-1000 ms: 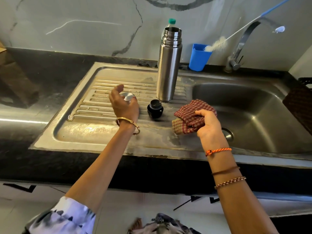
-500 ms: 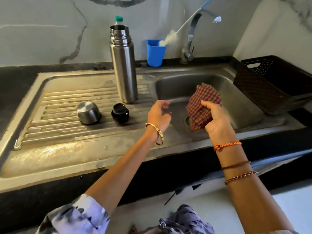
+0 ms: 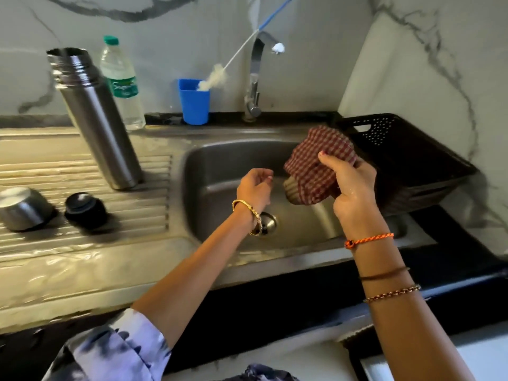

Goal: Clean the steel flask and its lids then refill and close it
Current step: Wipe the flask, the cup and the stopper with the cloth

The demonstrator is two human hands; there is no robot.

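Observation:
The open steel flask [image 3: 96,116] stands upright on the ribbed drainboard [image 3: 82,243] at the left. In front of it lie the steel cup lid [image 3: 23,209] and the black stopper lid [image 3: 85,206], side by side. My right hand [image 3: 349,188] grips a bunched red checked cloth [image 3: 316,163] above the right part of the sink basin [image 3: 220,166]. My left hand [image 3: 254,187] hovers over the basin just left of the cloth, fingers loosely curled, holding nothing.
A plastic water bottle [image 3: 122,83] stands behind the flask. A blue cup [image 3: 193,101] with a bottle brush [image 3: 217,77] sits by the tap [image 3: 257,75]. A dark perforated basket [image 3: 398,158] stands right of the basin. The drain [image 3: 268,224] lies below my left wrist.
My left hand let go of the steel cup lid on the drainboard and moved right over the basin. My right hand carried the cloth from the drainboard to above the basin.

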